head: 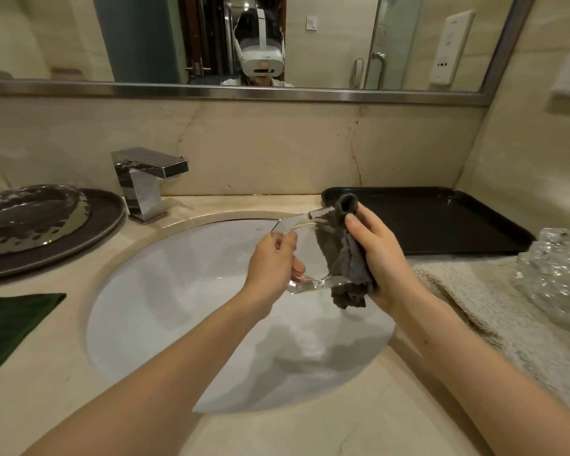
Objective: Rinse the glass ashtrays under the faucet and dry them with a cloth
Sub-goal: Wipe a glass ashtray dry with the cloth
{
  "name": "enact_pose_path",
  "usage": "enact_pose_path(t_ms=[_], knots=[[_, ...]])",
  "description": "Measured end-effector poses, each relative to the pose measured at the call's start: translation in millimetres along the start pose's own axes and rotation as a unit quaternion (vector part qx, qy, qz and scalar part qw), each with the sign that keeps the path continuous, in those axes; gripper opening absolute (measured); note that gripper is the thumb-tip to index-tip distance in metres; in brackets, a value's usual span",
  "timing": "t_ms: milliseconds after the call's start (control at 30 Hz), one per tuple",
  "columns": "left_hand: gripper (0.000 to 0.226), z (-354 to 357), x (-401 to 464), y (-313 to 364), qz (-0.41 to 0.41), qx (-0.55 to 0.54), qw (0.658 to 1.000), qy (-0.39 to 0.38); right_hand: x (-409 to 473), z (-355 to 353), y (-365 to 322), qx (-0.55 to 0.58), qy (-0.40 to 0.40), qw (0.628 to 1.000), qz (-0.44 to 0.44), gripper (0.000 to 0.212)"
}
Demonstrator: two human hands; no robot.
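A clear glass ashtray is held tilted on edge above the white sink basin. My left hand grips its left rim, thumb on the near face. My right hand holds a dark grey cloth wrapped round the ashtray's right side. The chrome faucet stands at the back left of the basin, and no water shows at its spout. More clear glass pieces sit on a beige towel at the far right.
A black tray lies on the counter behind my right hand. A beige towel covers the right counter. At the left a silvery dish rests on a dark round plate, with a dark green cloth in front. A mirror hangs above.
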State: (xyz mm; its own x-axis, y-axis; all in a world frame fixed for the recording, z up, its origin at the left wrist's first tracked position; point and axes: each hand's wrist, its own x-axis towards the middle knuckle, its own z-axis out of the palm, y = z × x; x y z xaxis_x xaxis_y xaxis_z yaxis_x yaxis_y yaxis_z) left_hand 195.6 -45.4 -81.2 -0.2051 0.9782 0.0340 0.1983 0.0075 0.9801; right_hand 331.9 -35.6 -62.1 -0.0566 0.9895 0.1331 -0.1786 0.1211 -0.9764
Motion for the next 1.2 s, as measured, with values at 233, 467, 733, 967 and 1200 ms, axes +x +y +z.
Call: enact_pose_path(t_ms=[233, 467, 733, 967, 1200], knots=[[0.028, 4, -6, -6, 0.022, 0.074, 0.994, 0.083, -5, 9, 15, -0.123, 0.002, 0.988, 0.090, 0.024], [0.022, 2, -2, -6, -0.040, -0.013, 0.993, 0.108, -7, 23, 24, -0.157, 0.034, 0.986, 0.042, 0.020], [0.023, -4, -4, -2, 0.071, 0.214, 0.968, -0.108, 6, -9, 3, -0.385, -0.128, 0.913, -0.045, 0.012], [0.027, -7, -6, -6, 0.132, 0.246, 0.957, -0.076, 8, -10, 5, -0.409, -0.177, 0.894, -0.048, 0.025], [0.026, -1, -7, -13, 0.166, 0.224, 0.960, -0.009, 8, -3, 10, -0.309, -0.067, 0.946, -0.067, 0.032]])
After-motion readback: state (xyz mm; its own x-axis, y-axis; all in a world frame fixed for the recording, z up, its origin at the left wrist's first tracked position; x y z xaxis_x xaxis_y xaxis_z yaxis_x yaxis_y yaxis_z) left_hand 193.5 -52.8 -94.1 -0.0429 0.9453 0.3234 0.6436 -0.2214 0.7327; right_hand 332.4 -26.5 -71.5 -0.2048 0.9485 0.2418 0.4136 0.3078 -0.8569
